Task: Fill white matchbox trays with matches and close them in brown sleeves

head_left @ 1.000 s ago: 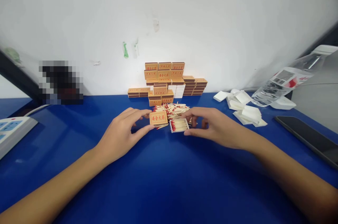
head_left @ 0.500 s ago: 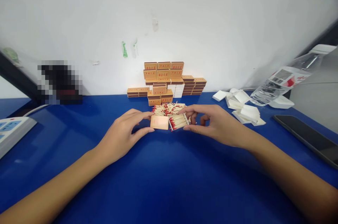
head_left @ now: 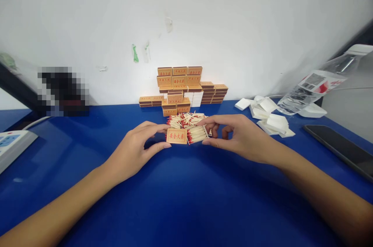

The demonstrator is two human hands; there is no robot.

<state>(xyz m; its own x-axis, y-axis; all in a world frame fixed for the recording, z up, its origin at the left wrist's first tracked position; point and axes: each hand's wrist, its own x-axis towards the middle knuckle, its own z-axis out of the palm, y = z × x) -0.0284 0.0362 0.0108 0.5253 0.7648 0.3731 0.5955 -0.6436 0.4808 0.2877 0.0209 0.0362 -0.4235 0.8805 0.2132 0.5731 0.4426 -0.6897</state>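
Note:
My left hand grips a tan matchbox sleeve by its left end, between thumb and fingers. Red lettering shows on the sleeve's upper face. At its right end, a white matchbox tray full of red-tipped matches meets the sleeve; I cannot tell whether its edge is inside. Thumb and fingertips of my right hand pinch the tray from the right. Just behind both lies a heap of loose matches, partly hidden by the sleeve and my right fingers.
Stacked matchboxes stand against the wall behind the heap. To the right are white empty trays, a tilted water bottle and a black phone. A power strip sits at the left on the blue table.
The sleeve's upper face has gone from pale and glaring to showing clear red lettering. Sleeve and tray have tilted slightly and stay end to end. The view has shifted a little.

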